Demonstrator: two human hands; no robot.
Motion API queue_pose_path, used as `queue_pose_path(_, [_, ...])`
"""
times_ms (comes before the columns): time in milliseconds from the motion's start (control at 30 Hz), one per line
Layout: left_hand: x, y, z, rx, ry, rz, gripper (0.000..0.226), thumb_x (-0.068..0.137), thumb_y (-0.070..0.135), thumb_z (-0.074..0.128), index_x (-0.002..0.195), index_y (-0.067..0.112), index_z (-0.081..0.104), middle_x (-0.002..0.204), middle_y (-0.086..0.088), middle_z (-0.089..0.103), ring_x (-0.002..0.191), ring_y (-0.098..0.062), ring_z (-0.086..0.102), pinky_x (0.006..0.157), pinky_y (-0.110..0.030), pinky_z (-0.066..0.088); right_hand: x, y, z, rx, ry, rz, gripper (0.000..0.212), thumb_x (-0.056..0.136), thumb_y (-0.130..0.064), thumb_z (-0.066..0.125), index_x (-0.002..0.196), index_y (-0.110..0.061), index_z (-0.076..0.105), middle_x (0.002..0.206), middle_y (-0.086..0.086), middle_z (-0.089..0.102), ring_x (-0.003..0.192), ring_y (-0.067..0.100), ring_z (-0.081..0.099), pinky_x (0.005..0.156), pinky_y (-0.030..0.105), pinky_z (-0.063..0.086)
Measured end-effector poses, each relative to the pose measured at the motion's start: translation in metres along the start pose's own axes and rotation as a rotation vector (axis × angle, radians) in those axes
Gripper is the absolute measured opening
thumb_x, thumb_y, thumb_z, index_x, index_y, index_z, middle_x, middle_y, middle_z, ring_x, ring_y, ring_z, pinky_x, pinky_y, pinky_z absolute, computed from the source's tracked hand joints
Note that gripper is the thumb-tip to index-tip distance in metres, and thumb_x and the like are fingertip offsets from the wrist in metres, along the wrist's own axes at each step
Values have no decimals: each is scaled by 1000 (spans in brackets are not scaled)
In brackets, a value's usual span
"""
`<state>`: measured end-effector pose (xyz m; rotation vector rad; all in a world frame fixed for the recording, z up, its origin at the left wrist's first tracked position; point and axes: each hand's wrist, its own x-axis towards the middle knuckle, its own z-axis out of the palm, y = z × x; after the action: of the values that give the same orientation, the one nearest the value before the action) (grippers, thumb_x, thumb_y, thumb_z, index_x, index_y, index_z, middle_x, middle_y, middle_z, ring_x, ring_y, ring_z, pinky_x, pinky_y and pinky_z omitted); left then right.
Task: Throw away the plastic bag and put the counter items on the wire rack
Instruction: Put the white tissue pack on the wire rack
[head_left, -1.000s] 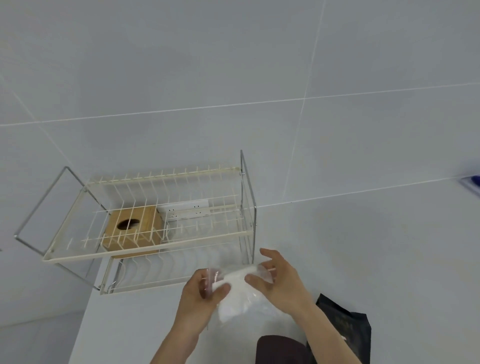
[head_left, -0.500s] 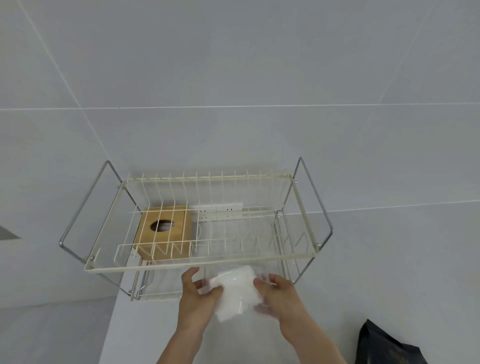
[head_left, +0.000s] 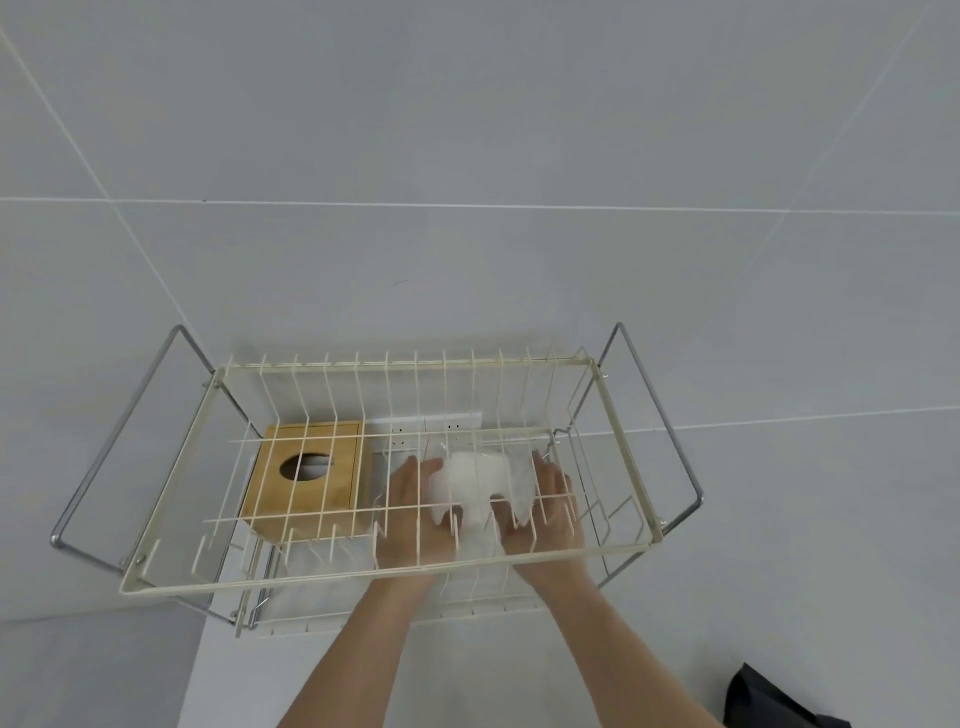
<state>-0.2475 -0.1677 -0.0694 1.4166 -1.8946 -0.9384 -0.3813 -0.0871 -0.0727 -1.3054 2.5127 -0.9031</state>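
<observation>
A cream two-tier wire rack (head_left: 363, 571) stands on the white counter against the tiled wall. Both my hands reach under its upper tier. My left hand (head_left: 410, 514) and my right hand (head_left: 545, 514) grip a clear plastic packet of white stuff (head_left: 475, 480) between them, over the lower tier, seen through the upper wires. To its left on the lower tier sits a wooden tissue box (head_left: 306, 478) with a round hole on top.
A white wall socket plate (head_left: 426, 423) shows behind the rack. A black bag (head_left: 769, 699) lies on the counter at the bottom right. The counter's left edge (head_left: 192, 675) drops off below the rack's left end.
Both hands have carried the white packet forward from the counter in front of the rack to a spot under the upper tier. The view has shifted, so the rack sits more central.
</observation>
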Motion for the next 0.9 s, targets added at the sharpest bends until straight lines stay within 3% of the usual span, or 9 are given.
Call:
queue_pose_path(133, [-22, -1, 1, 168, -205, 28, 62, 78, 35, 67, 137, 26, 53, 148, -2, 48, 136, -18, 46, 111, -36, 43, -18, 10, 14, 6, -300, 52, 79, 78, -27, 80, 148, -17, 43, 149, 19, 56, 135, 41, 56, 101, 55, 56])
queue_pose_path(267, [-28, 0, 5, 436, -361, 26, 73, 93, 40, 57, 156, 35, 20, 167, 7, 5, 153, -15, 17, 120, -32, 25, -23, 17, 26, -205, -386, -10, 94, 62, -40, 92, 144, -17, 55, 149, 16, 57, 131, 38, 61, 99, 48, 57])
queue_pose_path(367, [-26, 1, 4, 502, -383, 49, 75, 96, 42, 49, 158, 36, 7, 168, 8, -7, 154, -14, 11, 119, -31, 26, -19, 15, 27, -350, -423, -117, 86, 94, -46, 63, 163, -23, 16, 172, 11, 12, 157, 34, 22, 123, 46, 27])
queue_pose_path(467, [-23, -6, 13, 591, -378, 58, 77, 97, 43, 44, 158, 35, -3, 166, 9, -15, 155, -14, 6, 119, -34, 27, -3, 16, 27, -407, -450, -94, 73, 107, -45, 31, 161, -28, -14, 164, 2, -29, 160, 27, -9, 128, 42, 1])
queue_pose_path(633, [-18, -24, 26, 638, -302, 151, 86, 74, 47, 67, 151, 24, 38, 156, -5, 42, 135, -22, 53, 98, -37, 52, 9, 17, 35, -444, -432, -121, 70, 100, -53, 24, 147, -12, 55, 153, 22, 50, 135, 40, 57, 103, 54, 52])
queue_pose_path(700, [-17, -28, 30, 649, -300, 171, 81, 74, 48, 59, 147, 20, 38, 150, -10, 51, 131, -24, 57, 103, -37, 47, 13, 23, 38, -456, -452, -127, 68, 96, -52, 33, 143, -11, 60, 149, 24, 55, 131, 44, 59, 99, 59, 56])
queue_pose_path(767, [-16, -27, 31, 663, -306, 165, 80, 83, 48, 45, 154, 18, 23, 160, -10, 33, 142, -25, 44, 113, -37, 32, 12, 17, 31, -469, -429, -145, 70, 89, -49, 40, 144, -11, 58, 151, 25, 52, 133, 45, 57, 99, 59, 56])
queue_pose_path(833, [-19, -24, 30, 672, -325, 129, 81, 87, 48, 46, 158, 26, 14, 166, -5, 15, 149, -24, 31, 117, -39, 31, 11, 11, 24, -445, -364, -170, 69, 97, -45, 37, 158, -14, 36, 166, 22, 27, 150, 42, 35, 119, 53, 39])
queue_pose_path(900, [-25, -20, 26, 648, -283, 97, 83, 83, 45, 61, 156, 28, 26, 164, -6, 25, 145, -28, 39, 112, -43, 39, 7, 8, 17, -410, -411, -124, 70, 105, -44, 32, 164, -24, 0, 172, 12, -11, 160, 32, -3, 129, 44, 2])
